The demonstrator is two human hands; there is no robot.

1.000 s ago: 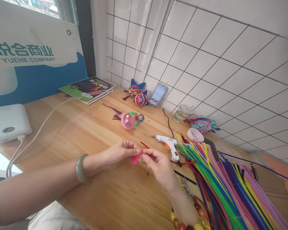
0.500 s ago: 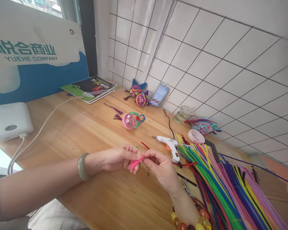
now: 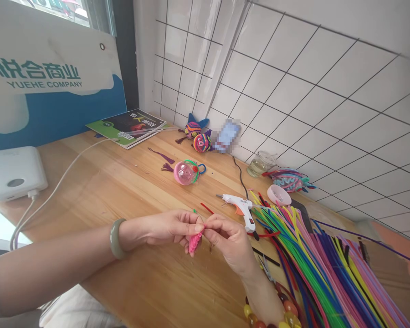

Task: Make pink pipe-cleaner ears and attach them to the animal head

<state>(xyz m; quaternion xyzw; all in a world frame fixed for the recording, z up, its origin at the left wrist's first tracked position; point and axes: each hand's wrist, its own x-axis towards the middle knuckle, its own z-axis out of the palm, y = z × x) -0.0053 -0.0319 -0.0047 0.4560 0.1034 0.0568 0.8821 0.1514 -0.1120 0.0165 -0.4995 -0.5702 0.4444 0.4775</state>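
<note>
Both my hands meet over the middle of the wooden table (image 3: 123, 191), pinching a small coiled pink pipe cleaner piece (image 3: 194, 241). My left hand (image 3: 172, 225), with a green jade bangle on its wrist, grips the piece from the left with closed fingers. My right hand (image 3: 230, 241), with a beaded bracelet at the wrist, pinches its top end from the right. The pink piece hangs downward between the fingertips, just above the tabletop.
A big fan of coloured pipe cleaners (image 3: 321, 269) covers the table's right side. A white glue gun (image 3: 241, 207), pink clear ball (image 3: 185, 172), woven figures (image 3: 196, 136), glass jar (image 3: 259, 164), pink lid (image 3: 278, 194), booklet (image 3: 130, 125) and white box with cable (image 3: 15, 172) lie around.
The pink piece has turned from lying sideways between my hands to hanging downward. My fingers have shifted slightly on it; the hands stay in the same spot.
</note>
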